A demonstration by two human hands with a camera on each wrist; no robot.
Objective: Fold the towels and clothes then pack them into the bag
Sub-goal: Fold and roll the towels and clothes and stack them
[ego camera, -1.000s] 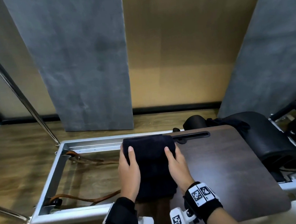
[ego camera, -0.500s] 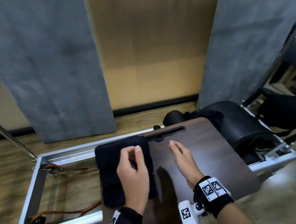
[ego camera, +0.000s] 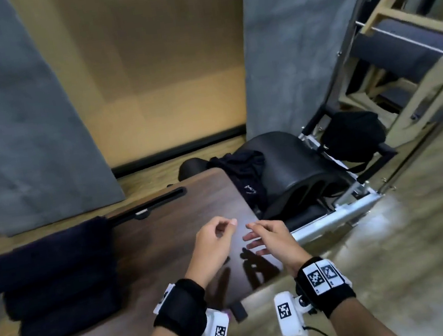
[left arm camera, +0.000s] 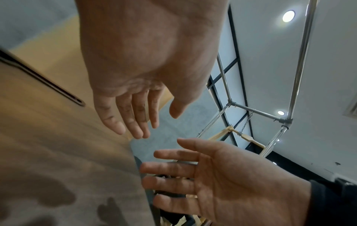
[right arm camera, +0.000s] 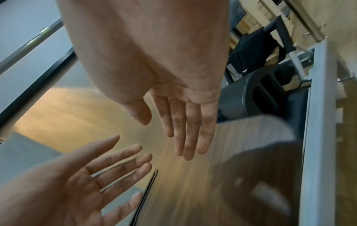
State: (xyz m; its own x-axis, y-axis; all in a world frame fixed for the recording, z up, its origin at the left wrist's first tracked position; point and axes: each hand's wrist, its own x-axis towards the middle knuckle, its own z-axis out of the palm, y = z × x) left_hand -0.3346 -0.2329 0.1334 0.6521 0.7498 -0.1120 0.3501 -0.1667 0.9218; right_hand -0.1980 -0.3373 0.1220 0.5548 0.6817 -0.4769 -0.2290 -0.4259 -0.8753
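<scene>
A dark wood bench (ego camera: 167, 233) fills the lower middle of the frame. My left hand (ego camera: 213, 245) and right hand (ego camera: 273, 236) hover over it, fingers loose, holding nothing. The folded dark towel (ego camera: 56, 281) lies at lower left; dark clothes (ego camera: 243, 170) are heaped right of centre.

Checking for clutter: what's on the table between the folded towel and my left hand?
Nothing: the head view shows bare dark tabletop between the folded towel and the left hand.

towel (ego camera: 56, 281): dark, thick, fuzzy terry cloth, matt
worktop (ego camera: 167, 233): dark wood-grain board, smooth, slight sheen
frame (ego camera: 334, 215): pale brushed metal
arched pad (ego camera: 288, 163): black, smooth, leather-like
clothes (ego camera: 244, 176): dark, limp, matt cloth
floor (ego camera: 424, 223): wood-look, glossy
</scene>
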